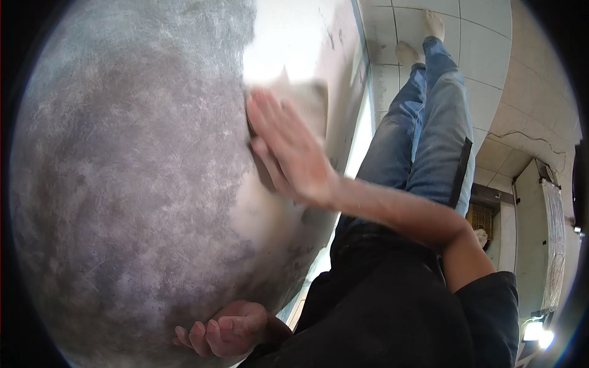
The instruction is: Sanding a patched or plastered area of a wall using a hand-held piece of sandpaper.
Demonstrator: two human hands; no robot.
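Note:
A large rounded object fills the left side, with a mottled grey, finely scratched surface [138, 152]. My right hand [292, 156] reaches across my body and lies flat on it, back upward and fingers together. Beneath that palm is a thin flat pad or sheet [315, 103], pale grey-brown with a dark edge; blur hides what it is made of. It sits where the grey meets a bright white area [290, 41]. My left hand [230, 327] is at the lower edge of the object, palm up, fingers loosely curled around nothing. Whether it touches the surface, I cannot tell.
My legs in blue jeans [414, 129] and bare feet stretch over a tiled floor [428, 27]. At the right stand a pale cabinet-like panel [536, 239], a yellowish crate [480, 216] and lit lamps [539, 335]. A thin cable [524, 134] lies on the floor.

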